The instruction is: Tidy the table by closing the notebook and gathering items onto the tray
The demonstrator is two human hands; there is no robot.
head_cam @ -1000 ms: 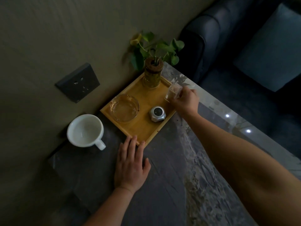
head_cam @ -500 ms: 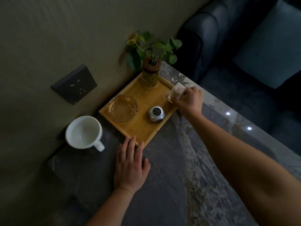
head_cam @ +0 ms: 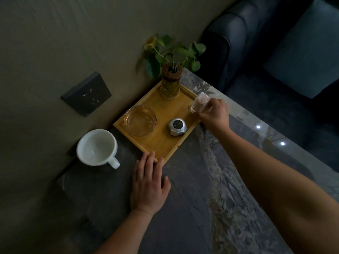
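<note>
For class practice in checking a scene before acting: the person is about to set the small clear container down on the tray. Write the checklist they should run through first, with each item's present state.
1. Right hand grips the clear container: ok.
2. Container is over the wooden tray, at its right rim: ok.
3. Free tray floor beside the silver gadget and glass ashtray: ok.
4. Left hand steadies the tray's near corner: ok.
5. Container fully set down: cannot tell.
6. White mug gathered onto the tray: not ok, it stands on the table.
</note>
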